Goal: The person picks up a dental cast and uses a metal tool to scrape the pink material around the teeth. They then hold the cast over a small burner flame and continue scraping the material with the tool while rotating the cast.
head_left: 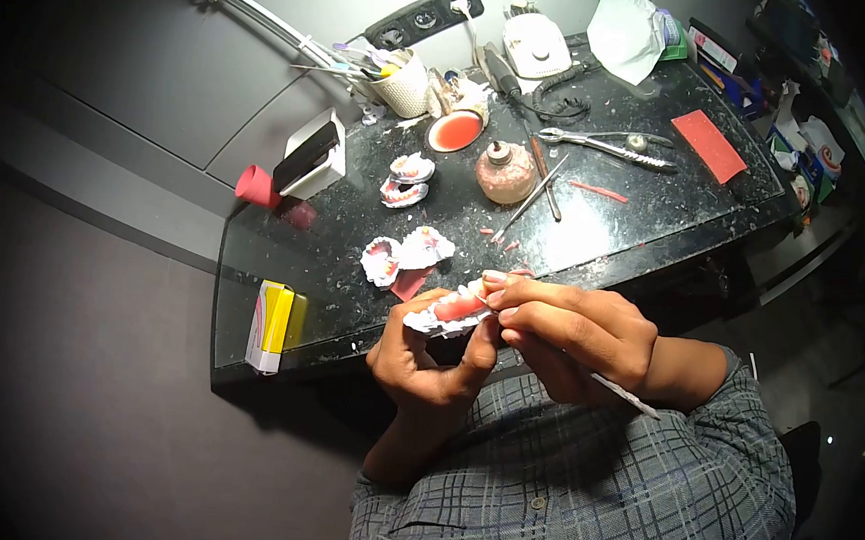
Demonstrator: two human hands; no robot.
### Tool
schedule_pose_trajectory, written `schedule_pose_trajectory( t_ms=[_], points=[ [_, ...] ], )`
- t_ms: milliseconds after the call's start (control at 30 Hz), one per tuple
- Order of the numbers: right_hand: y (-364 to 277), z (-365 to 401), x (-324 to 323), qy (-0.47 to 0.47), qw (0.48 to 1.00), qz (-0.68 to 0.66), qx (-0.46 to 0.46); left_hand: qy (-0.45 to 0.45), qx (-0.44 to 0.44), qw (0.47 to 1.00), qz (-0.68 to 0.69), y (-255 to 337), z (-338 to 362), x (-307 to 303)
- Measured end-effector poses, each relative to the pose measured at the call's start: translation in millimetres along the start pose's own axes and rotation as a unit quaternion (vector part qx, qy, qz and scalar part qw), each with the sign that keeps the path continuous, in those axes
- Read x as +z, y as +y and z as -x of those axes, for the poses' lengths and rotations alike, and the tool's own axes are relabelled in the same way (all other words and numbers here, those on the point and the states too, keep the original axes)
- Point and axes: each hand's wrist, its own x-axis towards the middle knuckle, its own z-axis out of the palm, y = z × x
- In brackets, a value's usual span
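My left hand (430, 370) is closed around a white plaster dental cast (421, 322) with pink wax (460, 306) along its ridge. My right hand (584, 331) pinches a slim carving tool (626, 395), its pale handle sticking out below the palm. The tool's tip meets the wax near the cast's right end, where my fingers partly hide it. Just beyond the left hand lie two more casts, one (381, 262) beside the other (426, 248), with a pink wax piece (411, 285) near them. Farther back stands a pair of toothed casts (406, 180).
On the black desk (334, 308) are a glass spirit burner (506, 173), a dish of red wax (455, 131), metal tools (533, 202), pliers (611, 150) and a red wax sheet (708, 146). A yellow-and-white box (269, 326) stands at the left edge. Wax scraps lie near my hands.
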Motion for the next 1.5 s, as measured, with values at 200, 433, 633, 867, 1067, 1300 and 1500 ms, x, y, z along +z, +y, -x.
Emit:
schedule_pose_trajectory(
  t_ms=[200, 433, 633, 867, 1067, 1300, 1500],
  points=[
    [2.4, 3.6, -0.7, -0.002, 1.0, 0.002, 0.01, -0.011, -0.021, 1.0, 0.013, 0.7, -0.4, -2.5],
    [4.7, 5.2, -2.9, -0.009, 1.0, -0.001, 0.01, -0.02, -0.059, 0.997, 0.038, 4.5, -0.1, -3.4],
    [-2.5, 0.9, -9.5, -0.052, 0.997, -0.016, 0.063, -0.023, -0.076, 0.996, 0.043, 3.5, 0.7, -4.5],
    [-3.1, -2.8, -11.8, -0.058, 0.996, -0.02, 0.072, -0.037, -0.084, 0.995, 0.039, 7.5, -1.4, -7.1],
    [-1.5, -2.0, -11.9, -0.065, 0.995, -0.02, 0.079, -0.056, -0.09, 0.994, 0.035, 11.0, -4.9, -8.5],
    [7.2, -3.2, -11.7, -0.009, 0.997, -0.025, 0.072, -0.041, -0.09, 0.994, 0.053, 4.2, -6.0, -6.2],
    [6.4, -2.7, -9.6, -0.021, 0.993, -0.097, 0.064, -0.153, -0.286, 0.915, 0.242, 11.6, -12.8, -19.1]
  ],
)
